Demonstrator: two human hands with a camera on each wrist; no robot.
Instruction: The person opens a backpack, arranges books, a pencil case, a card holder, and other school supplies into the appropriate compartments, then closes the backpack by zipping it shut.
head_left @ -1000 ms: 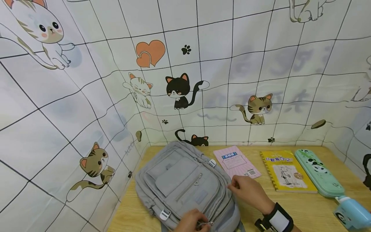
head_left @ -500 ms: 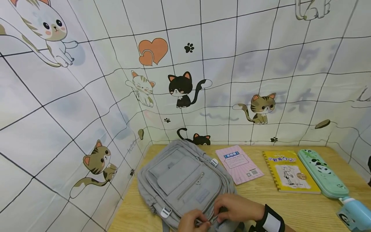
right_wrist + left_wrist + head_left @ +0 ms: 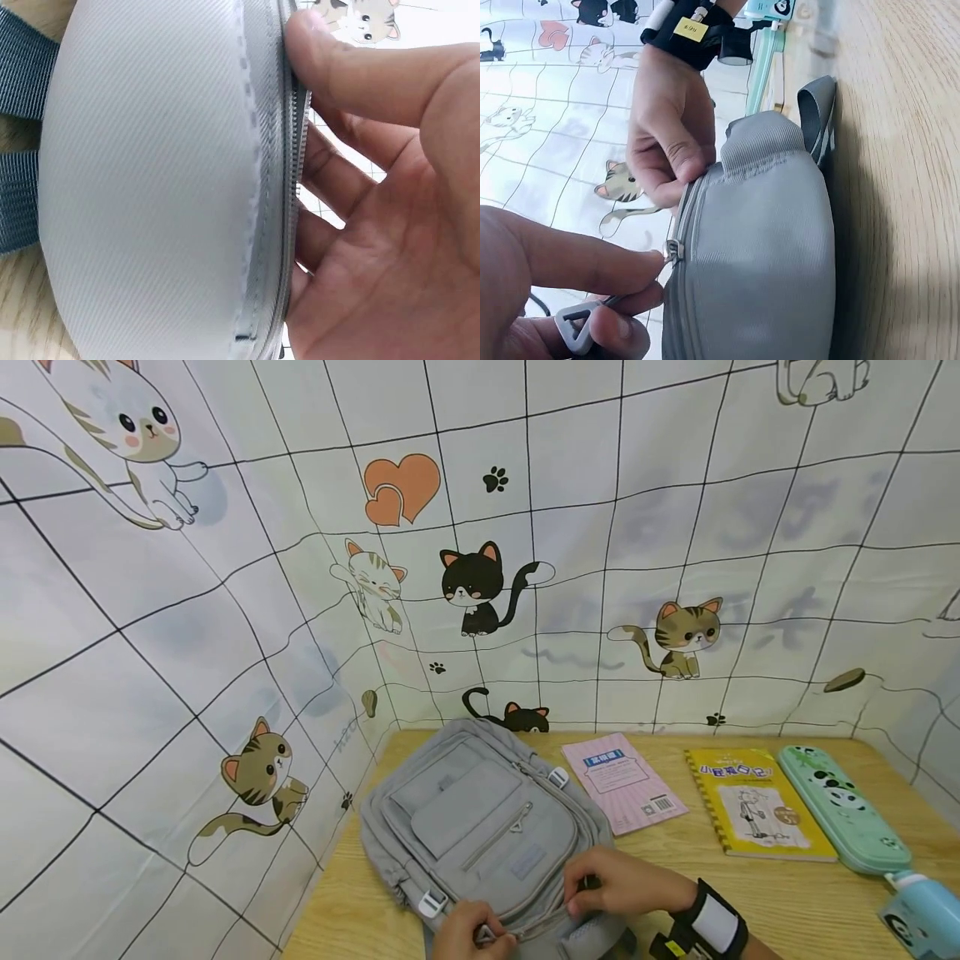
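Note:
A grey backpack [image 3: 480, 814] lies front side up on the wooden table, near its left side. At the bag's near edge my left hand [image 3: 471, 933] pinches a metal zipper pull [image 3: 674, 250]; the pull's grey loop [image 3: 576, 328] shows among the fingers in the left wrist view. My right hand [image 3: 622, 881] grips the zipper edge further right, thumb on one side and fingers behind it. Zipper teeth [image 3: 298, 142] run along that edge in the right wrist view. The inside of the bag is hidden.
Right of the bag lie a pink booklet [image 3: 622, 781], a yellow notebook [image 3: 761, 806] and a green panda pencil case [image 3: 843, 810]. A light-blue bottle [image 3: 926, 914] is at the right edge. A cat-print sheet [image 3: 570, 652] covers the walls behind the wooden table [image 3: 705, 893].
My right hand has come from the bag's right side to its near edge and taken hold of the zipper edge there. My left hand has slid left along the zipper with the pull.

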